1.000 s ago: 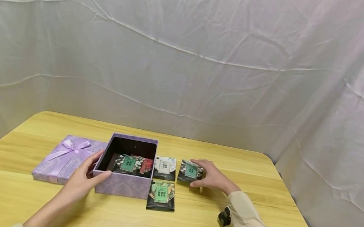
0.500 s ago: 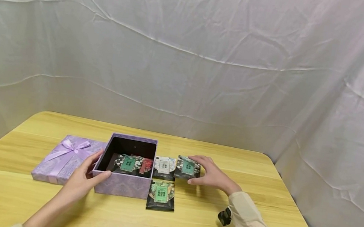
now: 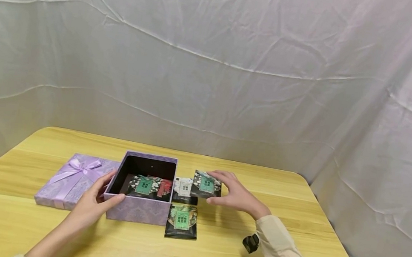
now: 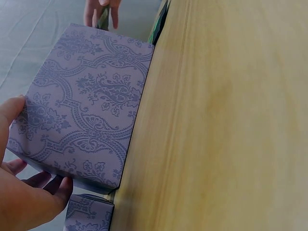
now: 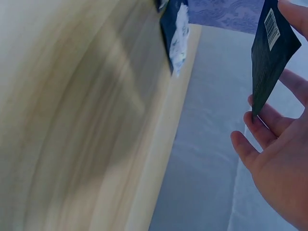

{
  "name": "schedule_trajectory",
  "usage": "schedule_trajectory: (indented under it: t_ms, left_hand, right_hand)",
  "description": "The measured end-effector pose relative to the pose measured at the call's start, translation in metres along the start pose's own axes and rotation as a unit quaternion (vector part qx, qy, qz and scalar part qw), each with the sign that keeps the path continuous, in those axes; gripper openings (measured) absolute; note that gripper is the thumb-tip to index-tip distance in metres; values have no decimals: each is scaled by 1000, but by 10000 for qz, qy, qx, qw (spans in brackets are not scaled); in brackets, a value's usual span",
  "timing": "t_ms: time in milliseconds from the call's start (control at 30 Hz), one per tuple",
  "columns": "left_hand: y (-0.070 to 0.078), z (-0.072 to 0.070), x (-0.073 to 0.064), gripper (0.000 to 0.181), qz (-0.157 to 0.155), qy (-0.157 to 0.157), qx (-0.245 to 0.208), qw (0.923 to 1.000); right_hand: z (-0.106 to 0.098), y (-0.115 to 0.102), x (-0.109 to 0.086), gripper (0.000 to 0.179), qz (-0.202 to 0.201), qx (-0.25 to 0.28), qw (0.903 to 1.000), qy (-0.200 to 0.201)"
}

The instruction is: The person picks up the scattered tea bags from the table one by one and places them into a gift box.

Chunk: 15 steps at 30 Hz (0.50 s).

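My right hand (image 3: 236, 195) pinches a black tea sachet (image 3: 207, 184) with a green label by its edges, lifted off the table. Its barcoded back (image 5: 272, 41) faces the right wrist view. The left hand (image 3: 93, 201) grips the near left corner of an open purple patterned gift box (image 3: 139, 211), thumb on the front wall, fingers along the side. Inside the box lie a green-labelled sachet (image 3: 143, 185) and a red one (image 3: 164, 188), partly covered. Right of the box lie a white-labelled sachet (image 3: 185, 188) and a bright green one (image 3: 182, 222).
The purple lid (image 3: 78, 177) with a ribbon bow rests left of the box. A wooden table (image 3: 144, 254) carries everything. A pale cloth (image 3: 211, 82) hangs behind it. The small black wrist camera (image 3: 251, 243) sits at my right sleeve.
My right hand has raised the sachet off the table and carried it left toward the box, over the right edge of the white-labelled one. The left hand stays on the box.
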<state>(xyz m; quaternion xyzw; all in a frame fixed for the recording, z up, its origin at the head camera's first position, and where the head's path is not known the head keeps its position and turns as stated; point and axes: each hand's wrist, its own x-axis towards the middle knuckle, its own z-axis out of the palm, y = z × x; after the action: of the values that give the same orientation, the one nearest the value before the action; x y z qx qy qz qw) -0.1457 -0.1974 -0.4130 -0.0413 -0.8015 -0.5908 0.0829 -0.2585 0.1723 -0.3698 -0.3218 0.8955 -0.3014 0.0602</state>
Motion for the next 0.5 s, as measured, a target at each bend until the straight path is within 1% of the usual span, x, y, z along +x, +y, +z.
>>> schedule_trajectory:
  t_ms: [267, 500]
  left_hand:
    - [0, 0, 0, 73, 47, 31, 18, 10000]
    - [-2, 0, 1, 71, 186, 79, 153, 9997]
  right_hand:
    - [-3, -13, 8, 76, -189, 26, 9998, 16]
    - [-3, -26, 19, 76, -370, -134, 9992, 85]
